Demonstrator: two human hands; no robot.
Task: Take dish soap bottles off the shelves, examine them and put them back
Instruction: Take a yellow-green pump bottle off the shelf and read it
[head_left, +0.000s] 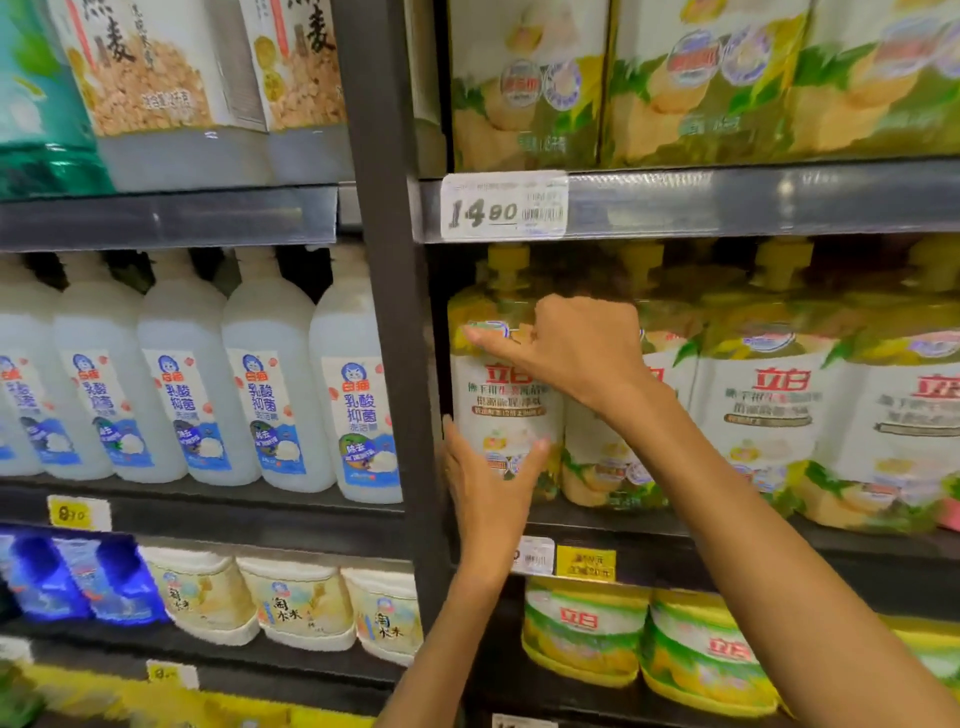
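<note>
A yellow-green dish soap bottle (506, 395) with a white label and a yellow pump top stands upright at the left end of the middle right shelf (649, 525). My left hand (485, 483) wraps its lower part, thumb across the front. My right hand (576, 348) grips its upper shoulder from the right, with the thumb lying across the label. The bottle's base is hidden behind my left hand, so I cannot tell whether it rests on the shelf. Matching bottles (763, 410) stand in a row to its right.
A dark upright post (400, 332) splits the shelving just left of the bottle. White translucent bottles (270, 384) fill the left shelf. Green-yellow packs (524, 88) sit above a 14.80 price tag (503, 206). Yellow-green tubs (584, 631) stand on the shelf below.
</note>
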